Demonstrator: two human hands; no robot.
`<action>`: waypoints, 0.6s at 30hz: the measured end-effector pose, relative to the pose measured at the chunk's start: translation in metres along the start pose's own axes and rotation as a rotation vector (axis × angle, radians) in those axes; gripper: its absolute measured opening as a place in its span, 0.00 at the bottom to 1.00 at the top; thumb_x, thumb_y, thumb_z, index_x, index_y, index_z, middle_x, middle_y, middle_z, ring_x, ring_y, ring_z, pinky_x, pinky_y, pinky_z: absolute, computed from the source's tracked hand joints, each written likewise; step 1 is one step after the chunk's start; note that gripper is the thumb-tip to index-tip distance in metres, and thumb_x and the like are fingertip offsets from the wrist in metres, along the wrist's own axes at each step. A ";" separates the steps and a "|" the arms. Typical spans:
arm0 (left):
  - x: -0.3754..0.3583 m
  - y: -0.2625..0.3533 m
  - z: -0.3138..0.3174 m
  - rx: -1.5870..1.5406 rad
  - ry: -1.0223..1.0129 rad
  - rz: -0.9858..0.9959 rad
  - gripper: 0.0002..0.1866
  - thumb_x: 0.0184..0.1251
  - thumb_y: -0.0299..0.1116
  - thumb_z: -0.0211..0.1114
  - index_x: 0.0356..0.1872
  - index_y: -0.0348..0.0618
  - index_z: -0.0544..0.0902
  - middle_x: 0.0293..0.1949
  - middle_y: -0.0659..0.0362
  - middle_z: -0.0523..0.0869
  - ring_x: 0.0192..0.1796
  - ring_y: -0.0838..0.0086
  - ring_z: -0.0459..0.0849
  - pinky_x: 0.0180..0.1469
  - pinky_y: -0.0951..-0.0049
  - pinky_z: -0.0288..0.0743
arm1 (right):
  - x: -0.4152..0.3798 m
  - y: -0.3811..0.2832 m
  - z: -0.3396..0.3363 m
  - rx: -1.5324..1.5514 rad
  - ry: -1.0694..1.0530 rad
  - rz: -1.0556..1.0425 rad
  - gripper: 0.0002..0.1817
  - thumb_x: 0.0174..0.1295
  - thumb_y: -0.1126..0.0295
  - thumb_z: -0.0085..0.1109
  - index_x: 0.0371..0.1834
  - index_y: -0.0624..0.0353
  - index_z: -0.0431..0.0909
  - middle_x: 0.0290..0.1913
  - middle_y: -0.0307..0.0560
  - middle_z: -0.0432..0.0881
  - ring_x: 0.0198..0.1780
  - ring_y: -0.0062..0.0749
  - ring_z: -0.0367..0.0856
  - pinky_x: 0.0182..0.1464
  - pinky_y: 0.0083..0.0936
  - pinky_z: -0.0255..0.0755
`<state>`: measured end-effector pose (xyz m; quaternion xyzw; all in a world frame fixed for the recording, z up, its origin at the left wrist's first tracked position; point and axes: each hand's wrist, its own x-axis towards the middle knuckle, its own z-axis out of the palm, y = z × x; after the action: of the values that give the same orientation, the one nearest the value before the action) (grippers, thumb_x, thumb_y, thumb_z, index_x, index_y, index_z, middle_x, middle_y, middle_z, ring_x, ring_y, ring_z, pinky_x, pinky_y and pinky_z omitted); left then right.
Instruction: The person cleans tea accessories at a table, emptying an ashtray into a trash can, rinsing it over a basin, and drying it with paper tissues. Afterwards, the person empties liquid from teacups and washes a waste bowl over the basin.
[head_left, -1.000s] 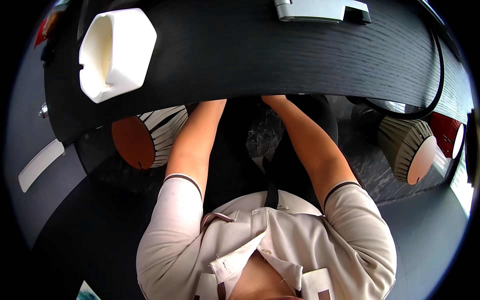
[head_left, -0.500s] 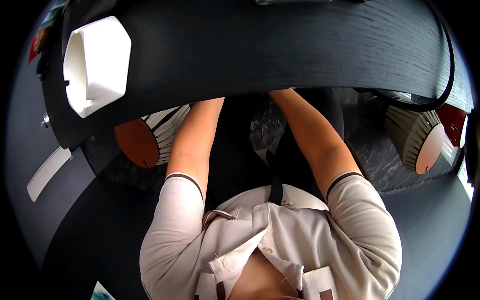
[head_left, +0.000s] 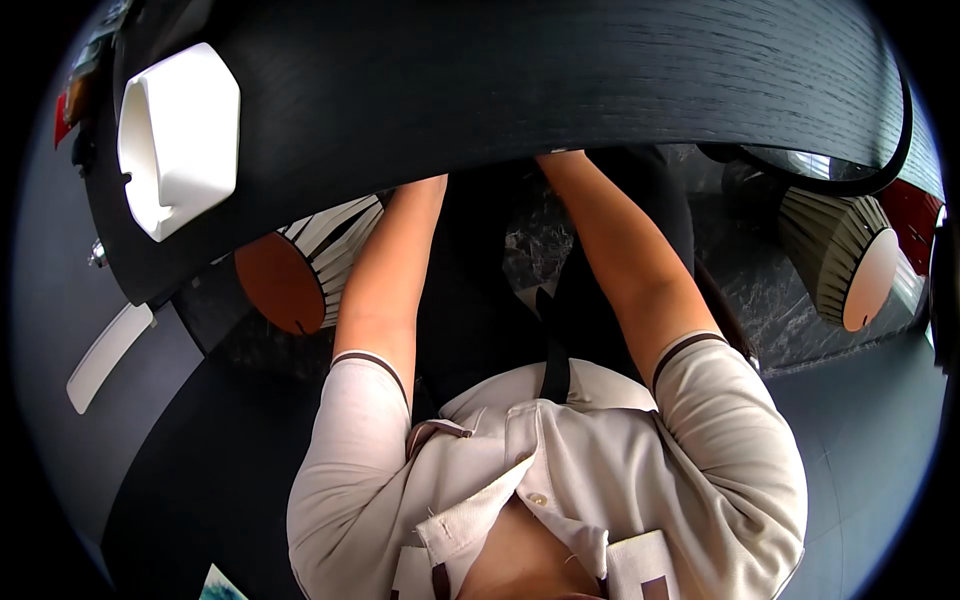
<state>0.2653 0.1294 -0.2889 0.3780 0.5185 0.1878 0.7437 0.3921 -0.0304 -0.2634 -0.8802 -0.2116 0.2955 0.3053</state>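
Both my forearms reach forward and pass under the front edge of a black wood-grain table [head_left: 520, 85]. My left forearm [head_left: 388, 265] shows from the sleeve almost to the wrist. My right forearm [head_left: 630, 245] shows likewise, as far as the table edge. The tabletop hides both hands, so their fingers and anything they may hold cannot be seen. A white angular container [head_left: 205, 140], hollow on its left side, rests on the table to the left of my arms.
Ribbed stool-like objects with round brown ends stand low on the left [head_left: 283, 285] and right [head_left: 868, 280]. A black cable [head_left: 905, 130] loops over the table's right end. A pale curved piece [head_left: 110, 358] lies at far left. Dark marbled floor [head_left: 780, 300] shows below.
The view has shifted slightly, so the table edge sits higher in the picture and the white container a little further left. My arms hold nearly the same pose, hands still hidden.
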 end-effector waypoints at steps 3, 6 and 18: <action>0.000 0.005 -0.005 0.012 -0.005 0.002 0.10 0.69 0.37 0.59 0.48 0.52 0.78 0.40 0.65 0.82 0.37 0.77 0.80 0.35 0.75 0.75 | 0.003 0.012 0.033 -0.436 0.189 -0.337 0.22 0.65 0.64 0.49 0.63 0.55 0.72 0.65 0.51 0.71 0.69 0.49 0.63 0.67 0.47 0.59; 0.000 0.009 -0.010 0.022 -0.011 0.001 0.10 0.69 0.37 0.59 0.48 0.52 0.78 0.40 0.65 0.82 0.38 0.77 0.80 0.35 0.75 0.75 | -0.003 0.005 0.036 -0.449 0.207 -0.414 0.22 0.64 0.65 0.50 0.62 0.55 0.73 0.65 0.51 0.70 0.69 0.50 0.64 0.67 0.47 0.59; -0.001 0.011 -0.016 0.050 -0.014 0.001 0.10 0.69 0.36 0.59 0.49 0.52 0.78 0.41 0.65 0.82 0.38 0.77 0.80 0.36 0.75 0.76 | 0.006 0.007 0.032 -0.188 0.094 -0.184 0.22 0.66 0.65 0.48 0.63 0.53 0.71 0.66 0.52 0.71 0.65 0.46 0.70 0.62 0.38 0.69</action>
<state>0.2519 0.1420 -0.2826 0.3983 0.5176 0.1725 0.7374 0.3768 -0.0192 -0.2908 -0.8946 -0.3039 0.2035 0.2568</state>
